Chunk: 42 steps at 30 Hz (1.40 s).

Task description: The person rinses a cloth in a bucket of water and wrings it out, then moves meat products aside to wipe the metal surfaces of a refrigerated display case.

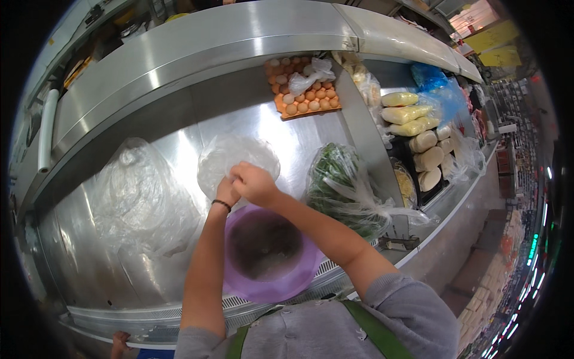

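My left hand (228,192) and my right hand (258,184) meet, fingers curled together, above the far rim of a purple plastic basin (309,269). Whatever lies between the fingers is hidden by my hands. Dark, murky water (264,247) fills much of the basin. Just beyond and partly under my hands is a rounded clear plastic bag or wrapped bowl (233,150); its contents are unclear. To the left, a large crumpled clear plastic bag (134,193) lies on the steel surface (76,256). Right of the basin sits a clear bag of green leafy vegetables (334,179), its knotted end pointing right.
An orange tray of eggs (309,105) stands at the back, with a small plastic bag on it. Past a metal divider (358,121) are bagged yellow food (401,114) and pale rounded pieces (426,157) in a black tray. Another person's hand (120,340) holds the lower-left edge.
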{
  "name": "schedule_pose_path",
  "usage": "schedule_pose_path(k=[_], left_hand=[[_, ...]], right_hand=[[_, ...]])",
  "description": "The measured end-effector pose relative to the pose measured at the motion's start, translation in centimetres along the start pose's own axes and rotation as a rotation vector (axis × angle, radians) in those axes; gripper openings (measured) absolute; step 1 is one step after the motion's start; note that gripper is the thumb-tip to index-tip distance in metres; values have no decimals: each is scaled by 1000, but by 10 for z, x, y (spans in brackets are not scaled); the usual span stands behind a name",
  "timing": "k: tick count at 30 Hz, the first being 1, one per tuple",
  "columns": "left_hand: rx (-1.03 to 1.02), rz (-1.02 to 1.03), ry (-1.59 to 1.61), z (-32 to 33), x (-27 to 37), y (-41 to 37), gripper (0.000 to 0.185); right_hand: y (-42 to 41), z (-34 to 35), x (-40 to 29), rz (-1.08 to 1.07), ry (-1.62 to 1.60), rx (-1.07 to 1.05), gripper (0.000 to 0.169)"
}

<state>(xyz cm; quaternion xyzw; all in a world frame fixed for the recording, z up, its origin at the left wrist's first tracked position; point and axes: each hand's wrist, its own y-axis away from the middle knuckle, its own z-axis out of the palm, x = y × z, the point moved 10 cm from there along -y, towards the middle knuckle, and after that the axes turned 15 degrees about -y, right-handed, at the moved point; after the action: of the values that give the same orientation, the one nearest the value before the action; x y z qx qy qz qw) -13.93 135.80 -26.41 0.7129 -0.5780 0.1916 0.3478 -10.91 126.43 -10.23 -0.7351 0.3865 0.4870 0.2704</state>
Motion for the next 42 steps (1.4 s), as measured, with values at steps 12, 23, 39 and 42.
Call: schedule_pose_path(k=[12,23,39,42], left_hand=[[-638,-23,-862,75,-44,-74,49],[-358,-249,68,-126,18,-94,43],[538,-87,19,-207,-38,-30,57],[711,-658,-571,-185,-143,70,80]], right_hand=[[11,-104,-42,-83,-427,203,16],[-124,-171,32,64,-745,262,18],[-173,-210,110,93,-613,525,50],[-115,-202,148,75,-506,531,49]])
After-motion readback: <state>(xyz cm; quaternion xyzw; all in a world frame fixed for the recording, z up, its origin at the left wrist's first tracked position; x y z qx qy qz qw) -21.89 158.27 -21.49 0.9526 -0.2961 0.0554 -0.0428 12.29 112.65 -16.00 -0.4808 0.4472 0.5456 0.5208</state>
